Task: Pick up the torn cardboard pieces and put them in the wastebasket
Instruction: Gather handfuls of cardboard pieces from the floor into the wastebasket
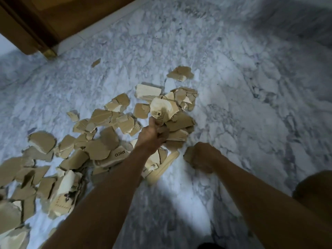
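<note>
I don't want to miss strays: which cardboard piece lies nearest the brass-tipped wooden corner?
The small scrap, alone on the floor beyond the pile, closest to that brass-tipped corner.

White-grey marble floor [233,87]; brown wooden door [53,17], far left.

The bare left forearm [107,186] reaches forward from the lower left. Its left hand [152,135] shows its back, fingers curled tight around a bunch of torn tan cardboard pieces [162,109]. The bare right forearm [251,194] stretches in from the lower right. The right hand [203,156] is fisted, gripping a small torn brown cardboard scrap [187,155].
</note>
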{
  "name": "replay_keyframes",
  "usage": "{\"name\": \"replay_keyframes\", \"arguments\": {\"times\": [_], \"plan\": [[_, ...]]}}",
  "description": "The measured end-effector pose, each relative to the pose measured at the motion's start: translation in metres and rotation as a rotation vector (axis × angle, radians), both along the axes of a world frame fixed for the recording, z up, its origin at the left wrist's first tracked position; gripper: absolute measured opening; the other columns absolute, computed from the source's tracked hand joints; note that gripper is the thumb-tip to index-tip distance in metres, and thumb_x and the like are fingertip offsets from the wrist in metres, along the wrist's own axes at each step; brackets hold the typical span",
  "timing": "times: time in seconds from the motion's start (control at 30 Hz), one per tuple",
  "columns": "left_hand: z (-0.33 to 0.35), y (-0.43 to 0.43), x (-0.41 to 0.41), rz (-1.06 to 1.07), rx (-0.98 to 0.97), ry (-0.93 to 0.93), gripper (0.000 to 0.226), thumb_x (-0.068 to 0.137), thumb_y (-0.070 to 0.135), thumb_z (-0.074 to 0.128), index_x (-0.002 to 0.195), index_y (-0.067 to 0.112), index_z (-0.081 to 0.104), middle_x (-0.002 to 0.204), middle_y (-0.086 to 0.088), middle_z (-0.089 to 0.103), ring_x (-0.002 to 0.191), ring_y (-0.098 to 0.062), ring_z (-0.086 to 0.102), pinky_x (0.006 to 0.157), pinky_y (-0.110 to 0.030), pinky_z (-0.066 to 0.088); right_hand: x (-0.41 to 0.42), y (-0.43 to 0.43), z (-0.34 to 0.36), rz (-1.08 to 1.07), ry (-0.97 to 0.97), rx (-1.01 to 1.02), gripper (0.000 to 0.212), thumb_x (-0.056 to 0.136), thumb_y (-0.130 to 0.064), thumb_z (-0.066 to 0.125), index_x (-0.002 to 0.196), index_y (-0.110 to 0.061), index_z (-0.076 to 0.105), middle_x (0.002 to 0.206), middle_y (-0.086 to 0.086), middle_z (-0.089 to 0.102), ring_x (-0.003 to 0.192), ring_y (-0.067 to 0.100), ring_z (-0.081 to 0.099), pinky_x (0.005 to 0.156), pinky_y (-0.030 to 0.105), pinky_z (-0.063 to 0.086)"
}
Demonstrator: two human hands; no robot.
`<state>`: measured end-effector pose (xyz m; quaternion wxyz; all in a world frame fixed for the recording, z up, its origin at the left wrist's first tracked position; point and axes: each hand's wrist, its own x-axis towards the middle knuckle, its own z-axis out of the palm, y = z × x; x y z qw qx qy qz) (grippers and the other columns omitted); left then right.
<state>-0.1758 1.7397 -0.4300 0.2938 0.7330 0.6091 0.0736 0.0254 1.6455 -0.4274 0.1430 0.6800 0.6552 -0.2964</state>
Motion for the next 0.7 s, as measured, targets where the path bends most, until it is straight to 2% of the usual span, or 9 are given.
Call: {"name": "replay_keyframes", "arguments": {"times": [0.1, 0.17, 0.23, 0.33, 0.43, 0.5, 0.57, 0.63, 0.7], "plan": [[0.029, 0.006, -0.018, 0.077, -0.114, -0.018, 0.028, 0.077, 0.028, 0.078, 0.100, 0.024, 0.065, 0.087, 0.001, 0.071, 0.069, -0.008, 0.062, 0.054, -0.017, 0.044, 0.013, 0.036, 0.022, 0.161, 0.170, 0.118, 0.028, 0.087, -0.030, 0.057, 0.106, -0.014, 0.071, 0.108, 0.010, 0.068, 0.103, 0.034, 0.067, 0.082, 0.037, 0.054], [0.042, 0.020, -0.039, 0.129, -0.147, 0.018, 0.032, 0.073, 0.036, 0.080, 0.098, 0.019, 0.072, 0.086, -0.001, 0.070, 0.078, -0.015, 0.066, 0.063, -0.024, 0.051, 0.013, 0.057, 0.041, 0.095, 0.222, 0.076, 0.021, 0.089, -0.028, 0.055, 0.098, -0.017, 0.071, 0.100, 0.008, 0.067, 0.102, 0.034, 0.066, 0.083, 0.039, 0.054], [0.045, 0.035, -0.058, 0.131, -0.233, 0.017, 0.043, 0.073, 0.039, 0.082, 0.102, 0.009, 0.073, 0.091, -0.010, 0.071, 0.089, -0.026, 0.068, 0.078, -0.035, 0.055, 0.004, 0.065, 0.050, 0.005, 0.300, 0.077, 0.023, 0.093, -0.025, 0.053, 0.105, -0.014, 0.069, 0.107, 0.006, 0.066, 0.103, 0.030, 0.065, 0.081, 0.036, 0.053], [0.031, 0.036, -0.068, -0.015, -0.379, 0.130, 0.048, 0.079, 0.043, 0.078, 0.107, 0.005, 0.069, 0.102, -0.015, 0.069, 0.094, -0.028, 0.065, 0.080, -0.038, 0.049, -0.008, 0.060, 0.038, -0.030, 0.169, 0.019, 0.028, 0.089, -0.030, 0.060, 0.109, -0.011, 0.064, 0.109, 0.005, 0.064, 0.098, 0.022, 0.060, 0.085, 0.031, 0.047], [0.005, 0.026, -0.054, -0.108, -0.316, 0.113, 0.049, 0.077, 0.049, 0.077, 0.110, 0.014, 0.069, 0.108, -0.012, 0.066, 0.105, -0.030, 0.060, 0.088, -0.039, 0.049, -0.015, 0.032, 0.007, -0.079, 0.024, -0.051, 0.034, 0.084, -0.035, 0.062, 0.114, -0.020, 0.061, 0.116, 0.007, 0.064, 0.106, 0.029, 0.064, 0.091, 0.038, 0.051], [-0.018, 0.024, -0.043, -0.160, -0.242, 0.147, 0.037, 0.080, 0.051, 0.072, 0.102, 0.022, 0.071, 0.103, -0.006, 0.061, 0.114, -0.036, 0.054, 0.093, -0.044, 0.047, -0.014, 0.018, -0.009, -0.146, 0.033, -0.008, 0.021, 0.090, -0.031, 0.055, 0.108, -0.019, 0.056, 0.119, 0.008, 0.061, 0.110, 0.031, 0.062, 0.085, 0.035, 0.046], [-0.036, 0.026, -0.037, -0.143, -0.197, 0.258, 0.034, 0.083, 0.049, 0.069, 0.108, 0.027, 0.068, 0.117, -0.009, 0.054, 0.121, -0.038, 0.046, 0.097, -0.051, 0.045, -0.011, 0.011, -0.018, -0.162, 0.013, 0.014, 0.015, 0.091, -0.025, 0.055, 0.102, -0.017, 0.049, 0.114, 0.010, 0.061, 0.104, 0.032, 0.062, 0.077, 0.033, 0.042], [-0.045, 0.027, -0.033, -0.057, -0.107, 0.336, 0.039, 0.082, 0.052, 0.068, 0.117, 0.033, 0.066, 0.123, -0.012, 0.053, 0.115, -0.035, 0.050, 0.092, -0.052, 0.050, -0.009, 0.007, -0.021, -0.154, -0.026, 0.062, 0.021, 0.091, -0.023, 0.058, 0.108, -0.014, 0.051, 0.111, 0.008, 0.061, 0.100, 0.029, 0.064, 0.073, 0.032, 0.043], [-0.043, 0.024, -0.032, 0.000, -0.026, 0.312, 0.038, 0.082, 0.053, 0.067, 0.110, 0.027, 0.070, 0.111, -0.011, 0.059, 0.102, -0.031, 0.058, 0.081, -0.043, 0.055, -0.012, 0.004, -0.021, -0.139, -0.056, 0.109, 0.016, 0.094, -0.021, 0.054, 0.108, -0.013, 0.051, 0.109, 0.007, 0.063, 0.095, 0.026, 0.065, 0.069, 0.030, 0.042]]}}
